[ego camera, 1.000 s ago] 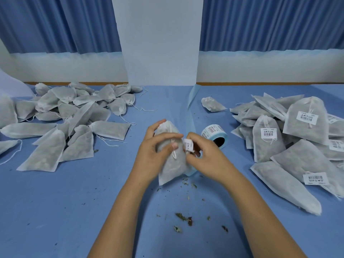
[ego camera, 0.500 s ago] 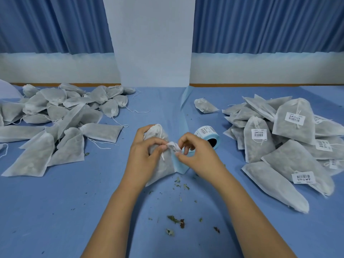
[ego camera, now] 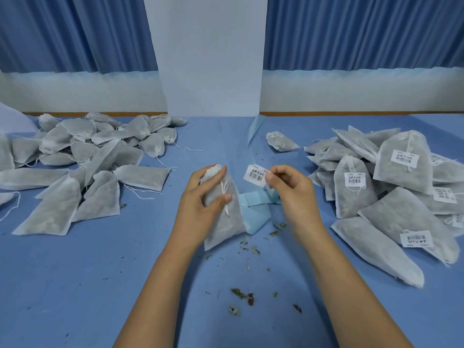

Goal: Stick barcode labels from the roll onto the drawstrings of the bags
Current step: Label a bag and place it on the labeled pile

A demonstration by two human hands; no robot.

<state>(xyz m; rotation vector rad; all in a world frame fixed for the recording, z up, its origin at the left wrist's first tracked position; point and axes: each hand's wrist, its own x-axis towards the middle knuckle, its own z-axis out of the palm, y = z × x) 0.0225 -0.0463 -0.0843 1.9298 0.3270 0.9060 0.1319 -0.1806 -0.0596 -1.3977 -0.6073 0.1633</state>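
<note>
My left hand [ego camera: 200, 197] grips a grey mesh drawstring bag [ego camera: 223, 222] at its gathered top, thumb across the white drawstring [ego camera: 224, 194]. My right hand [ego camera: 291, 189] pinches a white barcode label [ego camera: 256, 175] by its right edge, holding it in the air just right of the bag's top, apart from the bag. Blue backing strip [ego camera: 253, 209] trails on the table below the label. The label roll is hidden behind my right hand.
A pile of unlabelled bags [ego camera: 82, 156] covers the left of the blue table [ego camera: 75, 285]. A pile of labelled bags [ego camera: 391, 192] lies at the right. One single bag [ego camera: 281, 141] lies further back. Dried herb crumbs [ego camera: 242, 295] are scattered near the front.
My right hand has pulled away to the right of the bag and now holds a flat label in the air. My left hand still holds the bag. The roll went out of sight.
</note>
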